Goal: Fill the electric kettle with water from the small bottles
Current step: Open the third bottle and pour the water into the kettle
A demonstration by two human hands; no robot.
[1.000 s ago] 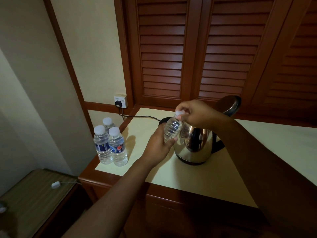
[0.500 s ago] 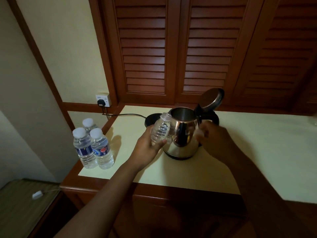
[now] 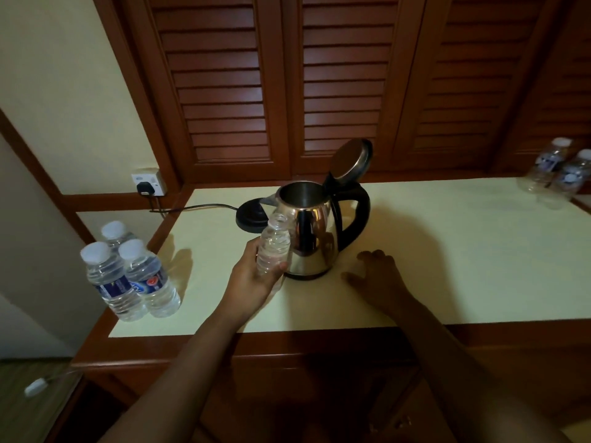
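1. Louvred wooden doors (image 3: 335,91) stand behind our cream countertop (image 3: 447,251), beyond both hands.
2. We count one steel kettle (image 3: 311,231) with its lid (image 3: 353,159) tipped up and its mouth uncovered; it sits just beyond and between our two hands, off its one black base (image 3: 251,215), which lies just behind it.
3. Our left hand (image 3: 252,279) curls its fingers and thumb round one uncapped bottle (image 3: 274,247), held upright with its open neck close beside the kettle's wall.
4. Our right hand (image 3: 379,276) rests on the countertop just right of the kettle, fingers spread and loose; whether anything lies under it we cannot tell.
5. Three capped bottles (image 3: 128,276) stand in a tight group well to the left of our left hand, near the counter's corner.
6. Two more bottles (image 3: 556,174) stand far to the right of our right hand, blurred at the frame's edge.
7. One plug sits in the wall socket (image 3: 148,183) beyond our left hand, its cord (image 3: 198,207) running to the base.
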